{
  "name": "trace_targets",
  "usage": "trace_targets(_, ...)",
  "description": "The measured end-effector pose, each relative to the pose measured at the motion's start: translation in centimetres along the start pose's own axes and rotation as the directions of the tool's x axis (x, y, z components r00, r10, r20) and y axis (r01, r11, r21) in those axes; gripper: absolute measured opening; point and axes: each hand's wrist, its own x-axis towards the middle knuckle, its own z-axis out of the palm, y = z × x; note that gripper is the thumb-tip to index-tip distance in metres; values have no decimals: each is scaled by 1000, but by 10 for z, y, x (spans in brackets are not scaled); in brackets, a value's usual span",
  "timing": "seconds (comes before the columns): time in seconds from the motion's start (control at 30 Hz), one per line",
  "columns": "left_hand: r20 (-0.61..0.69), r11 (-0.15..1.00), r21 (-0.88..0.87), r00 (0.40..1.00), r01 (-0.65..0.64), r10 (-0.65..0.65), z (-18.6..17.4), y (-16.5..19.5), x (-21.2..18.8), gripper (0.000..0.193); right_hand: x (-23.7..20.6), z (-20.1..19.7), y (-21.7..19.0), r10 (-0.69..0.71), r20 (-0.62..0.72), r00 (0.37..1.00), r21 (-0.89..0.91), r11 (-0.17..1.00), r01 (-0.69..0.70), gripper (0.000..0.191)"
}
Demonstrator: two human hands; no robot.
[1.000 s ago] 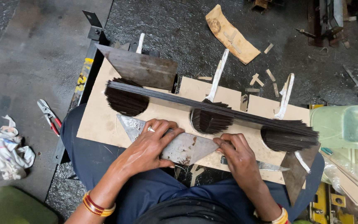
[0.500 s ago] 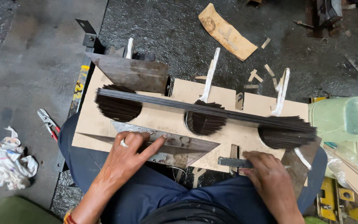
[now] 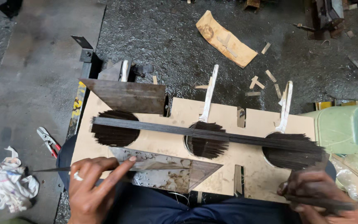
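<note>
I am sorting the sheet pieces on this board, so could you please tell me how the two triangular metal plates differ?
The upper triangular plate lies at the board's far left edge, untouched; the lower triangular plate lies at the near edge under the left hand. The upper one is plain dull brown; the lower one is greyer, shinier and blotched. The upper tapers leftward, the lower rightward. Both are flat sheet metal resting on the plywood board.

The left hand point(image 3: 90, 186) lies low on the left side, palm down, with the index finger stretched forward to the right and the other fingers half bent; a pale ring sits on one finger. The right hand point(image 3: 318, 195) is at the lower right corner, its fingers curled closed into a grip, knuckles turned up toward the camera.
</note>
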Motion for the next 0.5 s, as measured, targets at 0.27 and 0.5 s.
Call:
trace_targets(0.27,4,985,-49,986,165,-165,10,-46,16,50,43,45,25,-28,-427,904,-40,999,12,24)
trace_targets(0.5,17,957,11,957,290,-290,34,-71,-2,49,79,68,19,20,-416,909,-175,979,-102,28)
